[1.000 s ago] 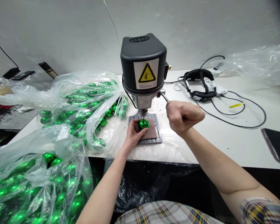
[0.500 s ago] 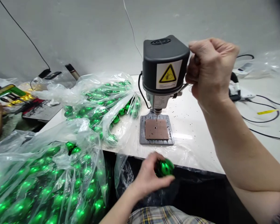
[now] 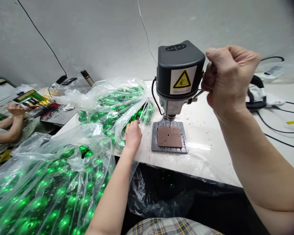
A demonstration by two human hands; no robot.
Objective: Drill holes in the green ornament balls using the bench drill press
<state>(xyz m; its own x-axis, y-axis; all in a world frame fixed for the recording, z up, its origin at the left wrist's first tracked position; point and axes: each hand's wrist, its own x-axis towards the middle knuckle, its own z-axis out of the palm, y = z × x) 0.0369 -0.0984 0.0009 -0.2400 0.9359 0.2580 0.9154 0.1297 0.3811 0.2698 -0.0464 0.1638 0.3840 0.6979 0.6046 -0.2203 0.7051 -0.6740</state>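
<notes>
My right hand (image 3: 231,78) is wrapped round the feed handle (image 3: 199,94) of a small black bench drill press (image 3: 180,70). Its drill bit (image 3: 170,124) points down above a brown square board (image 3: 170,137) with a hole in it, on the grey base plate (image 3: 155,145). My left hand (image 3: 133,135) reaches to the mouth of a clear plastic bag (image 3: 120,125) of shiny green balls (image 3: 112,105). Its fingertips are hidden among the balls, so whether they grip one cannot be told.
A second clear bag of green balls (image 3: 46,192) fills the lower left. Clear plastic (image 3: 149,199) hangs below the table edge, with green glints nearby. A co-worker's hands (image 3: 17,111) are at the far left. Headphones (image 3: 257,94) and black cables (image 3: 271,122) lie right; dark shavings dot the table (image 3: 205,130).
My left hand held a green ball below the table edge; it has moved up and left to the bag, and that ball is gone from view. My right hand stays on the handle.
</notes>
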